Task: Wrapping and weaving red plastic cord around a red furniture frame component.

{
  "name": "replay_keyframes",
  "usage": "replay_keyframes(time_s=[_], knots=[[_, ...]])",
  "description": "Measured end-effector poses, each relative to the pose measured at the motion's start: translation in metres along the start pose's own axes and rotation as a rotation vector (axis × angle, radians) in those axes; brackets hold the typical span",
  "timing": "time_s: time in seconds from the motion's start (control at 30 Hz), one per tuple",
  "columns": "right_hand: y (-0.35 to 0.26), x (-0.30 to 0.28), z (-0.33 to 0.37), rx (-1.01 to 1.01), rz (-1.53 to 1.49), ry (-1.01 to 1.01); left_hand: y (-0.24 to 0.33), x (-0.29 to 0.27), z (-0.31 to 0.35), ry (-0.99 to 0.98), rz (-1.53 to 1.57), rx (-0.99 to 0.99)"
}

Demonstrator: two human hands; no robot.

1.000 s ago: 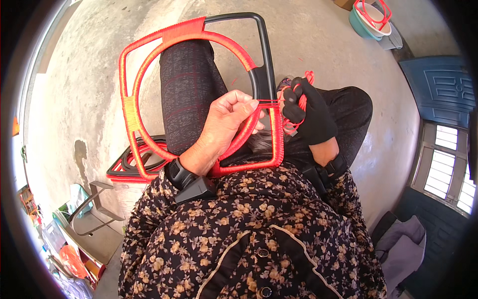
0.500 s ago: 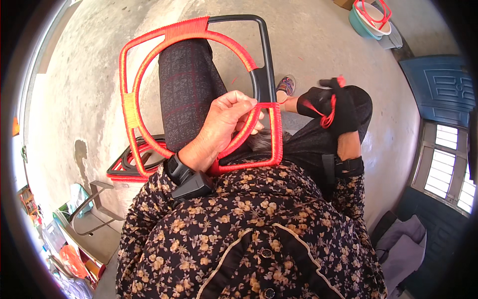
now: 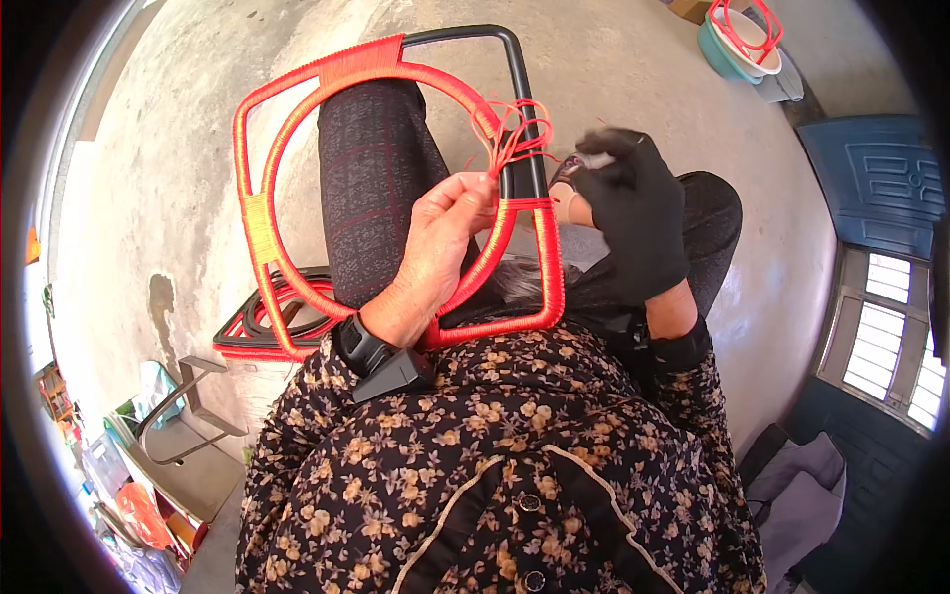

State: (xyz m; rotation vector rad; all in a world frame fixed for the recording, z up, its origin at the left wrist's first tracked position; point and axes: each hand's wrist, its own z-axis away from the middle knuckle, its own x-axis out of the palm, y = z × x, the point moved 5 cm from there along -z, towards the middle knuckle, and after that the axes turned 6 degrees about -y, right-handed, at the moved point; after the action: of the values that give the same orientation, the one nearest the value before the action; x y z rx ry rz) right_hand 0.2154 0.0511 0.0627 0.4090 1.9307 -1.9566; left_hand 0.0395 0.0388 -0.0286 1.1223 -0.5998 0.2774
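A square frame with an inner ring [image 3: 267,198] leans over my lap, mostly wound in red cord, with an orange-yellow patch on its left. Its upper right corner is bare black tube [image 3: 518,74]. My left hand [image 3: 435,233], ungloved, pinches a looped bundle of red cord [image 3: 515,139] against the right side of the ring, just above where the red winding ends. To the right of the frame, apart from it, is my right hand [image 3: 638,213] in a black glove. Its fingers are bent and blurred, and whether they hold a strand cannot be made out.
More red and black frames [image 3: 267,317] lie stacked at my left, near a bent metal bracket [image 3: 188,411]. A teal and white basin [image 3: 732,49] with red frames stands at the far right. Grey cloth [image 3: 807,485] lies lower right, near blue doors [image 3: 876,178].
The bundle of red cord has passed from my gloved right hand to my left hand at the frame. My right hand has moved left, closer to the frame.
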Motion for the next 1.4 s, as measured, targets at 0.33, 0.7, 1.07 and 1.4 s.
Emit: replay_keyframes(time_s=[0.33, 0.7, 1.07, 1.4], knots=[[0.076, 0.045, -0.007, 0.164, -0.137, -0.674, -0.014, -0.002, -0.009, 0.019, -0.054, -0.154], [0.011, -0.033, 0.028, -0.361, 0.856, 0.116, -0.009, 0.004, -0.003, -0.086, 0.110, -0.158], [0.045, -0.015, 0.008, -0.001, 0.389, -0.304, -0.005, 0.005, -0.003, -0.114, 0.052, -0.083], [0.003, 0.000, 0.029, -0.272, 0.118, -0.312, -0.003, 0.006, -0.001, -0.101, 0.045, -0.124]])
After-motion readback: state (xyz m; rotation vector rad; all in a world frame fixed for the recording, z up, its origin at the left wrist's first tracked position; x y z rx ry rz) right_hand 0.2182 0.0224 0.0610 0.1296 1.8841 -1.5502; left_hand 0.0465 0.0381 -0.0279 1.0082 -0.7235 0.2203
